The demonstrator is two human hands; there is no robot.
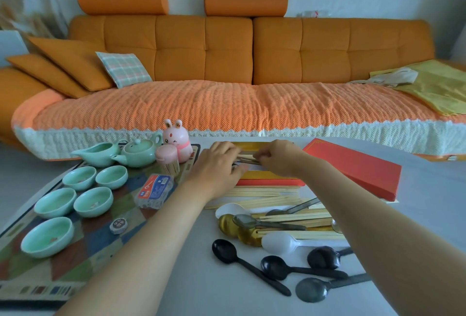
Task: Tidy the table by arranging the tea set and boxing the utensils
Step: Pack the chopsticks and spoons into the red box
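Head view: chopsticks (pixel 248 159) pinched between left hand (pixel 217 164) and right hand (pixel 280 159), over box (pixel 264 175)

Gold box (pixel 254 145) largely covered, patterned mat (pixel 95 247) cropped left (packet (pixel 155 191) print illegible)

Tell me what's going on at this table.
A person is boxing utensils. The left hand and right hand hold a few chopsticks over the open box at the table's far side. Its red lid lies to the right. A pile of more chopsticks and spoons lies loose nearer the person. The teapot and five cups stand on the mat at left.
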